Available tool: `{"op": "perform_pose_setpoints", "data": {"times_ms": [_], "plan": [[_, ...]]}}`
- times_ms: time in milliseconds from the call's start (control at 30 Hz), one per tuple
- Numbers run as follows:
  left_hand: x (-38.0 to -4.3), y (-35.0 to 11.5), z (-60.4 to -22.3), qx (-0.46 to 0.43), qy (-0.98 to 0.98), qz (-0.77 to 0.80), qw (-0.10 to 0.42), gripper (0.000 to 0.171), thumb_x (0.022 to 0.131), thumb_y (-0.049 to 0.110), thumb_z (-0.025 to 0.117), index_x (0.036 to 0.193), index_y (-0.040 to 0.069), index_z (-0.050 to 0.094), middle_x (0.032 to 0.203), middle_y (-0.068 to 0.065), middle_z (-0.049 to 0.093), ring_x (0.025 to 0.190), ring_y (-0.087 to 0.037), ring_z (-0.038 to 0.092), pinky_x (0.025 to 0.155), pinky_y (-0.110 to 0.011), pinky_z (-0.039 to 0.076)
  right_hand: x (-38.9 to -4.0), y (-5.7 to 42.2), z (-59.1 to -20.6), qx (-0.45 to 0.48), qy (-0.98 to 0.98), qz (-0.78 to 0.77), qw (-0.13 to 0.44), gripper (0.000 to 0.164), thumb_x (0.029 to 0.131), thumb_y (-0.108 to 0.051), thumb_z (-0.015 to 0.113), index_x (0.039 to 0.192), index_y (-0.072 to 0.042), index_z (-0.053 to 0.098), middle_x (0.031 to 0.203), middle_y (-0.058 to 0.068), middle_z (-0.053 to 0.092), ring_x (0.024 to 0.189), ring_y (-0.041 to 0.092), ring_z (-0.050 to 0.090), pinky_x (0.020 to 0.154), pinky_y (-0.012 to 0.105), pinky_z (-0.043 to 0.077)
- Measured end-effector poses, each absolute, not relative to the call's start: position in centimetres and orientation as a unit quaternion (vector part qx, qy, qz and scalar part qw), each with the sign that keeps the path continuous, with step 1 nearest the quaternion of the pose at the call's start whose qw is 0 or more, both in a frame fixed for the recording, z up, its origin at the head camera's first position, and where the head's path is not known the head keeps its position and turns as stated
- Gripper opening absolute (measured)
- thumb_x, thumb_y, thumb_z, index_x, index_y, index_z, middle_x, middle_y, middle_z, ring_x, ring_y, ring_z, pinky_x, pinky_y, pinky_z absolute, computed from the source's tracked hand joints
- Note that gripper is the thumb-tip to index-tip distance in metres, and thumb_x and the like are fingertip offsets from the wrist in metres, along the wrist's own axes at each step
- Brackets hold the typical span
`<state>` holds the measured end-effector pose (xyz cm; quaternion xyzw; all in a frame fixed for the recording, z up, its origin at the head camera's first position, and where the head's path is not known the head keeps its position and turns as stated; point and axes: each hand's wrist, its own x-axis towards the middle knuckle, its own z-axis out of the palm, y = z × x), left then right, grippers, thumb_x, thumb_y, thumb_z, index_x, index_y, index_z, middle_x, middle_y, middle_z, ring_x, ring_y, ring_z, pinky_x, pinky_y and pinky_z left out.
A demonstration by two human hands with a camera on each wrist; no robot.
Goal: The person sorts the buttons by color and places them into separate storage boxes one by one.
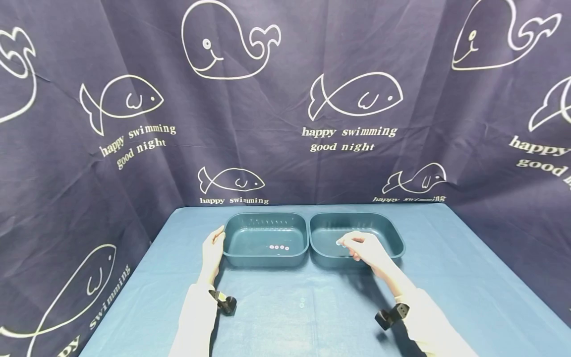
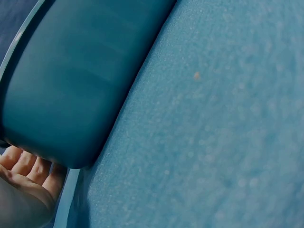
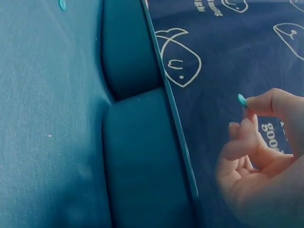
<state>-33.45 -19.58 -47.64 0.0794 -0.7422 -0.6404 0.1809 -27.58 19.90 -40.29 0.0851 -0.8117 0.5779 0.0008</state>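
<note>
My left hand (image 1: 212, 252) rests against the outer left end of the left blue-green bin (image 1: 265, 259), its fingers laid along the wall. In the left wrist view these fingers (image 2: 33, 166) touch the bin's end low down. Several small pink round buttons (image 1: 276, 247) lie on that bin's floor. Over the right bin (image 1: 387, 233), my right hand (image 1: 363, 245) pinches a small teal button (image 3: 242, 99) between thumb and forefinger. The other fingers are curled in, clear of the button. Part of the right bin's floor is hidden by this hand.
The two bins stand side by side towards the back of a blue-covered table (image 1: 267, 317). Another small teal button (image 3: 61, 4) lies on the table in front of them. A dark curtain (image 1: 285, 173) with fish and whale outlines hangs behind and beside the table.
</note>
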Motion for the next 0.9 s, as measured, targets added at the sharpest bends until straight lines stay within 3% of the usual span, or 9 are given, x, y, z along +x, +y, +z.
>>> {"op": "perform_pose_setpoints", "data": {"times_ms": [333,433,533,667,833,900], "plan": [[-33.5,-19.7,-47.7,0.077,-0.742,-0.641,0.183,0.038,0.097,0.009,0.047,0.132,-0.005,0.048,0.136,-0.023,0.049,0.127,-0.036,0.045,0.11,-0.043,0.035,-28.5,21.2,-40.6,0.075,-0.825,0.559,0.023,0.024,0.089,-0.016,0.062,0.1,0.005,0.064,0.082,-0.012,0.065,0.058,0.002,0.045,0.052,0.018,0.042],[-33.5,-19.6,-47.7,0.077,-0.74,-0.643,0.184,0.037,0.097,0.009,0.048,0.131,-0.004,0.05,0.135,-0.023,0.05,0.127,-0.035,0.046,0.109,-0.043,0.036,-28.8,21.5,-40.6,0.053,-0.839,0.541,0.032,0.025,0.088,-0.021,0.062,0.101,0.001,0.066,0.086,-0.016,0.067,0.068,0.002,0.05,0.059,0.023,0.047],[-33.5,-19.7,-47.8,0.076,-0.737,-0.645,0.187,0.036,0.096,0.008,0.049,0.13,-0.004,0.05,0.135,-0.023,0.05,0.126,-0.035,0.047,0.109,-0.042,0.036,-29.1,21.8,-40.3,0.042,-0.851,0.522,0.046,0.028,0.088,-0.024,0.063,0.103,-0.002,0.067,0.093,-0.009,0.069,0.077,0.002,0.053,0.062,0.025,0.048],[-33.5,-19.7,-47.8,0.074,-0.734,-0.647,0.19,0.036,0.095,0.007,0.049,0.129,-0.005,0.051,0.134,-0.023,0.051,0.126,-0.034,0.047,0.109,-0.041,0.036,-29.3,22.2,-39.9,0.045,-0.853,0.516,0.068,0.026,0.089,-0.021,0.063,0.102,0.001,0.068,0.094,-0.002,0.069,0.07,-0.001,0.051,0.057,0.02,0.044],[-33.4,-19.6,-47.7,0.074,-0.735,-0.647,0.19,0.036,0.095,0.007,0.049,0.13,-0.005,0.051,0.135,-0.023,0.05,0.127,-0.035,0.047,0.11,-0.042,0.036,-30.1,22.9,-40.7,0.056,-0.856,0.502,0.108,0.022,0.088,-0.019,0.063,0.098,0.0,0.068,0.088,-0.009,0.069,0.074,-0.007,0.054,0.067,0.015,0.046],[-33.4,-19.6,-47.6,0.074,-0.736,-0.646,0.19,0.036,0.095,0.006,0.049,0.13,-0.005,0.051,0.135,-0.023,0.05,0.127,-0.035,0.047,0.109,-0.042,0.036,-30.3,23.2,-40.9,0.059,-0.86,0.491,0.123,0.021,0.088,-0.018,0.063,0.096,0.001,0.067,0.09,-0.004,0.07,0.078,-0.009,0.056,0.074,0.013,0.045]]}}
